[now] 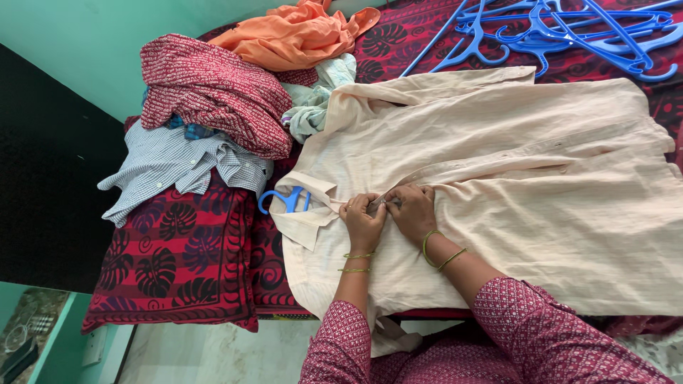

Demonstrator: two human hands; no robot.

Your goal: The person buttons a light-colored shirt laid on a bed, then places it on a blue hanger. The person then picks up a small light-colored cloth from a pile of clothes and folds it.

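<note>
Shirt: a pale peach shirt (512,178) lies spread flat on the bed (192,263), front side up, with the collar toward the pile of clothes (213,107) and the lower hem toward the right edge of the view.
Hanger inside: a blue hanger (284,200) is already in the neck of the shirt; only its hook shows, sticking out beside the collar.
Left hand: the left hand (363,220) rests on the chest of the shirt just below the collar, with the fingers bent and pinching the edge of the button strip.
Right hand: the right hand (413,210) is close against the left one and nips the same strip; the two hands almost touch, both closed on the cloth at one small point, probably a button.
Weight: I judge the shirt to be light, thin woven cloth.
Stiffness: it looks soft and limp and wrinkles easily; only the collar and the button strip seem a little firmer.
Grip: the cloth does not look slippery and is not fragile, but small buttons need the fingertips.
Where to hold: the best places are the button strip for closing, and the hook of the hanger or the shoulders for lifting.
Around: more blue hangers (569,32) lie in a heap at the far corner of the bed, well apart from the hands.
</note>
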